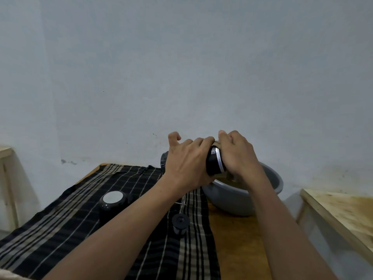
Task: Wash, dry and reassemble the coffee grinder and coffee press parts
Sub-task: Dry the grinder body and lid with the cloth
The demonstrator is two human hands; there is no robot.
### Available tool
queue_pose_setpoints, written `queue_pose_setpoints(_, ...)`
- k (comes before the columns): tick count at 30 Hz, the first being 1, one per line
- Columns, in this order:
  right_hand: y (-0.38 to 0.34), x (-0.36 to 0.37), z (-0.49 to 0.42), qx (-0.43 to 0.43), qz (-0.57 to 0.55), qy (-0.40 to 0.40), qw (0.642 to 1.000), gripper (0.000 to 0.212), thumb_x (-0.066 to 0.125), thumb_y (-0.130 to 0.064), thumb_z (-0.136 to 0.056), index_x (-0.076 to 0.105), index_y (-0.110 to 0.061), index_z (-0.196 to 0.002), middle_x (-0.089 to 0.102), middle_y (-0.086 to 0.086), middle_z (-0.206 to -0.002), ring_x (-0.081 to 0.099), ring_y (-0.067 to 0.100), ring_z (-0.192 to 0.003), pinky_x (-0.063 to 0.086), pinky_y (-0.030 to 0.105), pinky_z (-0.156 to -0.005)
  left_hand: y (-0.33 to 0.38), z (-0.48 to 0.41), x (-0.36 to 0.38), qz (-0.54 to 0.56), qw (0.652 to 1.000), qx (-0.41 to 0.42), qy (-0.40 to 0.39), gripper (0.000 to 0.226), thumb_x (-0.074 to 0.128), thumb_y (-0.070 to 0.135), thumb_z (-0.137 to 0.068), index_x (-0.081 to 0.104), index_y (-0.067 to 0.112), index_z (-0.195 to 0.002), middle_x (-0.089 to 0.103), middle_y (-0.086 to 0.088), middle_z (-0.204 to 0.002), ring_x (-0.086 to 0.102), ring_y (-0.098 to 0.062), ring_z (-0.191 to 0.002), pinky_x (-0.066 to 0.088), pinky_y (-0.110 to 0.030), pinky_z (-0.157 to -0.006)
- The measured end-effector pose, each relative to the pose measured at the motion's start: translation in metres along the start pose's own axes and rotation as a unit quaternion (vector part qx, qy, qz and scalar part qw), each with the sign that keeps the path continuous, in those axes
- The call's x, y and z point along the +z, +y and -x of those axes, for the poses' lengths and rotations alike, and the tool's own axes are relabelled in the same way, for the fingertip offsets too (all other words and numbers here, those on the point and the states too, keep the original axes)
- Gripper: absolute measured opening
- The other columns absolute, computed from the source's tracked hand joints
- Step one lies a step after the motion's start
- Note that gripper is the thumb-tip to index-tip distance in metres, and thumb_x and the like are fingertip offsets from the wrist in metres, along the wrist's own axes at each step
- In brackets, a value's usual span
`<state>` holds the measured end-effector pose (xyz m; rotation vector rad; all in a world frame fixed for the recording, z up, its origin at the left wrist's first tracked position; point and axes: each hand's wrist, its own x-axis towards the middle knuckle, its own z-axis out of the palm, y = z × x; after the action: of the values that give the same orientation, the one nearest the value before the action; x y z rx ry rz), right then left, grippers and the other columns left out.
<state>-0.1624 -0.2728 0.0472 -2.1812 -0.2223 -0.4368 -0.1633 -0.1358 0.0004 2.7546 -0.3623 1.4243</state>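
My left hand [186, 160] grips a black cylindrical grinder body [214, 163] with a silver ring, held on its side above the grey basin [270, 185]. My right hand [237, 154] curls over the ring end of the same body; what lies under its fingers is hidden. On the black striped cloth [84, 219] rest a black round part with a white top [113, 201], a small black burr piece [180, 222] and a thin metal rod [182, 204].
The cloth covers the left of a wooden table [236, 239]; the basin sits at its far right, close to the wall. A second pale wooden surface [347, 215] stands to the right, and a light wooden frame [6, 178] at the far left.
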Motion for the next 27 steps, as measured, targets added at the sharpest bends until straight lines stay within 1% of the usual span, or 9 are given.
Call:
queue_pose_setpoints(6, 0.0, 0.006, 0.0, 0.093, 0.041, -0.061, 0.993, 0.051, 0.046, -0.06, -0.093, 0.065, -0.013, -0.09, 0.067, 0.005, -0.084, 0.063, 0.019, -0.066, 0.042, 0.029, -0.054, -0.003, 0.016, 0.023, 0.005, 0.998, -0.045, -0.045, 0.064, 0.067, 0.061, -0.063, 0.055, 0.032, -0.119, 0.069, 0.014, -0.089, 0.069, -0.013, -0.075, 0.025, -0.046, -0.089)
queue_pose_setpoints(11, 0.011, 0.013, 0.001, 0.116, 0.058, -0.082, 0.988, 0.081, 0.03, -0.079, -0.092, 0.066, -0.008, -0.11, 0.069, 0.013, -0.106, 0.065, 0.024, -0.086, 0.045, 0.034, -0.068, -0.01, 0.028, 0.031, 0.038, 0.997, -0.066, -0.019, 0.068, 0.066, 0.067, -0.064, 0.055, 0.03, -0.119, 0.07, 0.013, -0.092, 0.069, -0.013, -0.076, 0.024, -0.042, -0.082)
queue_pose_setpoints(14, 0.022, 0.006, 0.006, 0.081, -0.065, -0.082, 0.991, 0.061, 0.046, -0.065, -0.097, 0.066, -0.011, -0.077, 0.068, 0.006, -0.069, 0.064, 0.021, -0.063, 0.051, 0.034, -0.066, -0.02, 0.023, 0.029, 0.083, 0.993, -0.075, 0.024, 0.074, 0.069, 0.066, -0.062, 0.055, 0.027, -0.124, 0.072, 0.012, -0.1, 0.069, -0.013, -0.081, 0.025, -0.042, -0.084)
queue_pose_setpoints(15, 0.028, 0.001, 0.006, 0.077, -0.125, -0.085, 0.985, 0.057, 0.05, -0.06, -0.098, 0.065, -0.01, -0.076, 0.067, 0.005, -0.063, 0.064, 0.02, -0.057, 0.052, 0.032, -0.061, -0.025, 0.02, 0.027, 0.1, 0.991, -0.081, 0.04, 0.075, 0.071, 0.065, -0.062, 0.055, 0.026, -0.124, 0.072, 0.012, -0.101, 0.069, -0.013, -0.082, 0.025, -0.042, -0.086)
queue_pose_setpoints(19, 0.04, -0.016, 0.006, 0.008, -0.4, -0.066, 0.914, 0.047, 0.062, -0.039, -0.095, 0.055, 0.005, -0.111, 0.062, 0.016, -0.077, 0.057, 0.02, -0.05, 0.044, 0.027, -0.044, -0.037, 0.014, 0.021, 0.134, 0.987, -0.065, 0.066, 0.078, 0.078, 0.063, -0.061, 0.055, 0.026, -0.126, 0.073, 0.012, -0.107, 0.069, -0.011, -0.087, 0.026, -0.044, -0.092)
queue_pose_setpoints(21, 0.034, -0.019, 0.007, -0.064, -0.448, -0.044, 0.891, 0.036, 0.062, -0.018, -0.083, 0.051, -0.009, -0.117, 0.066, 0.019, -0.096, 0.066, 0.027, -0.065, 0.053, 0.034, -0.049, -0.037, 0.014, 0.02, 0.139, 0.987, -0.055, 0.063, 0.078, 0.079, 0.061, -0.061, 0.055, 0.027, -0.126, 0.072, 0.014, -0.106, 0.069, -0.009, -0.087, 0.025, -0.044, -0.093)
queue_pose_setpoints(23, 0.022, -0.017, 0.012, -0.169, -0.333, -0.016, 0.928, 0.029, 0.062, -0.011, -0.081, 0.055, -0.028, -0.104, 0.066, 0.016, -0.101, 0.068, 0.032, -0.074, 0.059, 0.04, -0.057, -0.036, 0.014, 0.019, 0.159, 0.984, -0.052, 0.052, 0.076, 0.077, 0.062, -0.062, 0.056, 0.028, -0.126, 0.072, 0.016, -0.105, 0.068, -0.007, -0.086, 0.024, -0.043, -0.094)
queue_pose_setpoints(25, 0.02, -0.01, 0.015, -0.245, -0.149, -0.015, 0.958, 0.024, 0.068, -0.017, -0.083, 0.058, -0.032, -0.099, 0.067, -0.002, -0.092, 0.065, 0.015, -0.071, 0.057, 0.038, -0.064, -0.036, 0.014, 0.017, 0.165, 0.984, -0.055, 0.037, 0.073, 0.073, 0.064, -0.063, 0.057, 0.029, -0.124, 0.071, 0.017, -0.104, 0.067, -0.006, -0.085, 0.025, -0.044, -0.095)
queue_pose_setpoints(27, 0.027, -0.003, 0.021, -0.275, -0.026, -0.045, 0.96, 0.019, 0.068, -0.032, -0.086, 0.056, -0.038, -0.099, 0.066, -0.016, -0.087, 0.063, 0.004, -0.076, 0.048, 0.044, -0.102, -0.037, 0.015, 0.016, 0.144, 0.989, -0.033, 0.022, 0.071, 0.067, 0.065, -0.062, 0.056, 0.029, -0.122, 0.072, 0.016, -0.102, 0.07, -0.007, -0.085, 0.026, -0.047, -0.094)
